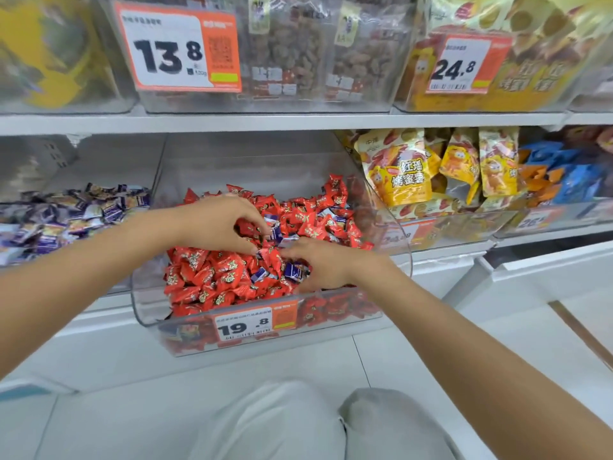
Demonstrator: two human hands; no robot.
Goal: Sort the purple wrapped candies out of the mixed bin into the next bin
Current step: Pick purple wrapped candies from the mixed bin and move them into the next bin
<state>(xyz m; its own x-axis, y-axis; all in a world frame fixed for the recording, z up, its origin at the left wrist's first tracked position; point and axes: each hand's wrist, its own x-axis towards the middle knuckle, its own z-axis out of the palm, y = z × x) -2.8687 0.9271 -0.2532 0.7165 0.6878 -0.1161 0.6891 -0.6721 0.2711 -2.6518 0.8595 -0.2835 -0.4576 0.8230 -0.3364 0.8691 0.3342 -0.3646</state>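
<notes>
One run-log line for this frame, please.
phase: picking | left hand: pinches purple candy | right hand: holds purple candies | site: mixed bin | purple pile: left of mixed bin

The clear plastic bin of red wrapped candies (147, 303) is open on top, with free room up to the white shelf board (298, 122) above it. The left hand (215, 224) and right hand (325, 265) crowd its middle. Left of it heap purple wrapped candies (66, 214), right of it yellow snack bags (398, 174).
</notes>
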